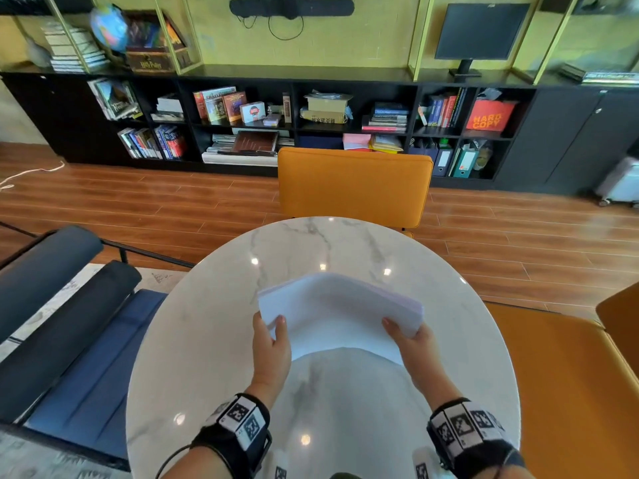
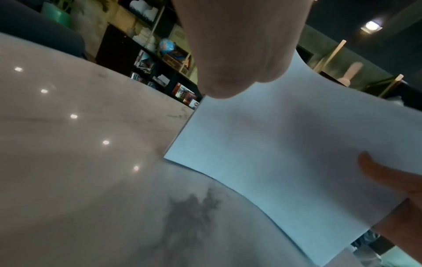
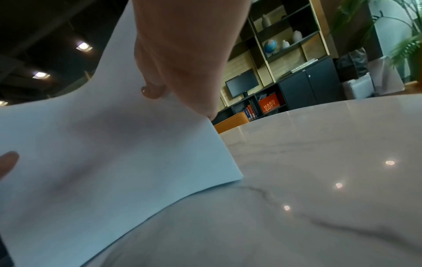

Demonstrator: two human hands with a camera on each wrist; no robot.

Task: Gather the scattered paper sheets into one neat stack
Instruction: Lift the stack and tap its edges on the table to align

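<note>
A stack of white paper sheets [image 1: 340,312] is held up off the round marble table [image 1: 214,340], sagging in the middle. My left hand [image 1: 271,335] pinches its left edge, thumb on top. My right hand [image 1: 406,335] pinches the right edge the same way. In the left wrist view the sheets [image 2: 285,153] stand with the near corner close to the table top and the other hand's thumb [image 2: 383,173] lies on them. In the right wrist view the sheets [image 3: 109,159] fill the left side, bowed toward the table. No loose sheets show on the table.
An orange chair [image 1: 354,184] stands at the table's far side and another orange seat [image 1: 567,375] at the right. A dark blue lounge chair [image 1: 69,323] is at the left. Black bookshelves [image 1: 276,115] line the far wall.
</note>
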